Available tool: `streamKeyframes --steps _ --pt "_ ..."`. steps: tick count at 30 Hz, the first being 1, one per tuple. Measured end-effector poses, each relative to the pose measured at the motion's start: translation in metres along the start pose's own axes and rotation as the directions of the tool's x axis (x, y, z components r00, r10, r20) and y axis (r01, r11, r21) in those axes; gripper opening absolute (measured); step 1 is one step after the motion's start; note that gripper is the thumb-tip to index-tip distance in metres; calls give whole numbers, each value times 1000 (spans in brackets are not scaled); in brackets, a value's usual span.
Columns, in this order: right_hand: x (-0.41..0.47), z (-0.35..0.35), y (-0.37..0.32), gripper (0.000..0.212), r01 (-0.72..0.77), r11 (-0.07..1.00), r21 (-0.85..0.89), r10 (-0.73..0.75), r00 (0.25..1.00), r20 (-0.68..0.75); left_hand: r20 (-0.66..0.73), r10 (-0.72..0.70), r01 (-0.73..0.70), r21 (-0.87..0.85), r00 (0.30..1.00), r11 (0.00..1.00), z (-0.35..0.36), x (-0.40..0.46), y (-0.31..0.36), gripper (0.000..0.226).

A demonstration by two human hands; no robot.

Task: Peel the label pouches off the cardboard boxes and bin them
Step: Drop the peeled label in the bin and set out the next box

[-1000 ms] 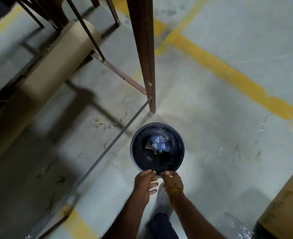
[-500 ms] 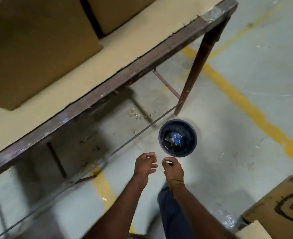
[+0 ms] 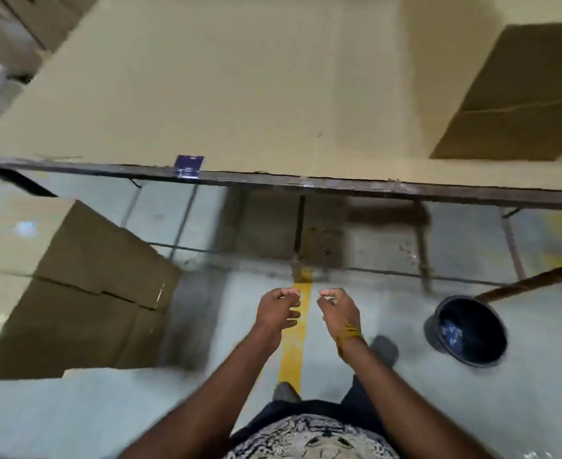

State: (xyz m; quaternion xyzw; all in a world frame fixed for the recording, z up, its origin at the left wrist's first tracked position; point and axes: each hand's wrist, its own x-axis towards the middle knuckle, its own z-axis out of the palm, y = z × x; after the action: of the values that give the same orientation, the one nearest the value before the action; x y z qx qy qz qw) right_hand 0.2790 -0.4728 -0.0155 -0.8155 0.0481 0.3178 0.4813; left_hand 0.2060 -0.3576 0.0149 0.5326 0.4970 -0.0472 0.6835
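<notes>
Worktop [image 3: 273,77] edge, bin [image 3: 470,329] at right.
Left hand [image 3: 278,311] and right hand [image 3: 339,308]: loosely curled, holding nothing. Cardboard boxes: floor left [image 3: 84,286], worktop right [image 3: 521,94].

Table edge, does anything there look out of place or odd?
Yes. A small blue label piece sits at the table's front edge, partly overhanging the dark rim, instead of being in the black bin on the floor to the right.

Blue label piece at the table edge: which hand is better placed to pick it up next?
Probably the left hand. The blue label piece lies up and left of both hands; the right hand is nearer the bin. Both hold nothing.
</notes>
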Motion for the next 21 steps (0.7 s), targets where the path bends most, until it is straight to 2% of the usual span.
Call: streamKeyframes --steps 5,9,11,16,21 --pt "-22 85 -56 7 165 977 -133 -136 969 205 -209 1 -50 -231 978 972 -104 -14 2 7" --pt "-18 149 -89 5 316 926 -206 -234 910 343 -350 -28 -110 -369 936 923 -164 -10 12 8" --pt "-22 176 -116 11 367 899 -238 -250 878 408 -390 -31 -157 -439 920 885 -192 -1 16 9" --pt "-9 244 -173 16 494 829 -262 -296 785 544 -489 -50 -247 -523 871 816 -255 25 39 10" --pt "18 308 -237 10 588 769 -252 -315 690 652 -567 -79 -324 -573 820 752 -316 51 77 12"
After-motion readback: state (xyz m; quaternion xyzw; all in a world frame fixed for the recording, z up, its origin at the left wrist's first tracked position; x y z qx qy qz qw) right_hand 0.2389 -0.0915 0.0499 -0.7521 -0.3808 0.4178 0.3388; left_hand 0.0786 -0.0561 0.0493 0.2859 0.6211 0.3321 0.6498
